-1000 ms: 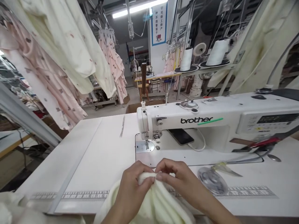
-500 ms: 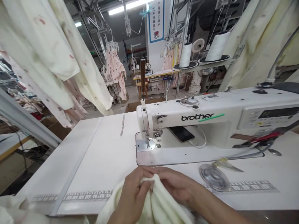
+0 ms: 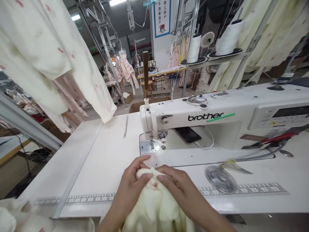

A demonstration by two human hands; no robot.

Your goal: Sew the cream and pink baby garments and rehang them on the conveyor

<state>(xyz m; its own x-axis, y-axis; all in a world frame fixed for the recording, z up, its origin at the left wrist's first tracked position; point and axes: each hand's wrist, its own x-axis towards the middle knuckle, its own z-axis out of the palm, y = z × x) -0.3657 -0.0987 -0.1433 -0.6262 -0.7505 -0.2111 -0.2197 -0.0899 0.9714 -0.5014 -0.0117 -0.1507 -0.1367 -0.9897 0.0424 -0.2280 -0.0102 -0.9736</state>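
A pale yellow garment [image 3: 154, 206] hangs gathered over the table's front edge, its upper edge pinched between both hands. On its left side my left hand [image 3: 132, 180] grips the cloth with thumb and fingers, the index finger stretched forward. Opposite it, my right hand [image 3: 176, 183] holds the same edge, thumb on top. A small reddish print shows on the cloth between the thumbs. Just beyond the hands stands the white sewing machine [image 3: 205, 112], its presser foot [image 3: 152, 145] above the metal needle plate [image 3: 145, 147]. No cloth lies under the foot.
A phone [image 3: 187, 134] with a white cable lies under the machine arm. Right of my hands are a clear round dish [image 3: 220, 179] and thread snips [image 3: 238, 167]. A printed ruler [image 3: 89, 198] runs along the front. Pale garments [image 3: 89, 74] hang at left; thread cones [image 3: 193, 48] stand behind.
My hands have moved slightly apart and forward, turning the garment so its gathered edge and a reddish print face up. The camera view has shifted a little.
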